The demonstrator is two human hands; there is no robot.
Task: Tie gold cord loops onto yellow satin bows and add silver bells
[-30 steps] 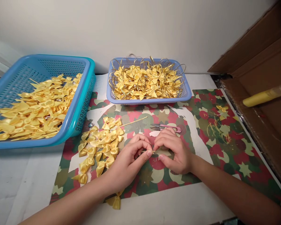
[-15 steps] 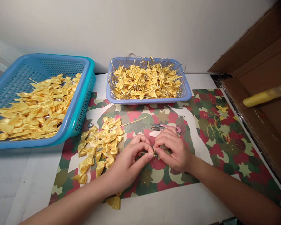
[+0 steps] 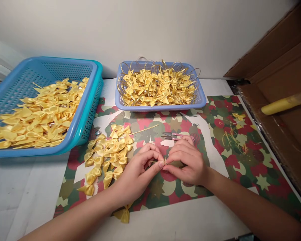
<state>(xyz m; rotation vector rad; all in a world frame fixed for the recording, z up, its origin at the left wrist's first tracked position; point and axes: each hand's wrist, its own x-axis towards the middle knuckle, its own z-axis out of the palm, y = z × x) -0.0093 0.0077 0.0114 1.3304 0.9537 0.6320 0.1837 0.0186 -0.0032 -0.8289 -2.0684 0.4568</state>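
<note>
My left hand (image 3: 140, 170) and my right hand (image 3: 187, 162) meet over the patterned paper (image 3: 230, 160), fingertips pinched together on a thin gold string (image 3: 157, 162). A small knot or end of it shows between the thumbs. A loose pile of yellow satin bows (image 3: 107, 155) lies just left of my left hand. Pink snips (image 3: 177, 135) lie right behind my right hand. One gold string (image 3: 144, 130) lies loose behind the pile.
A big blue basket (image 3: 90, 100) of plain yellow bows stands at the left. A smaller blue basket (image 3: 160, 107) with bows on gold loops stands at the back. A cardboard box (image 3: 278, 67) and a yellow roll (image 3: 283, 103) are at the right. One bow (image 3: 122, 214) lies under my left forearm.
Both hands stay pinched on the gold string; the fingertips have shifted slightly closer together. Nothing else has moved.
</note>
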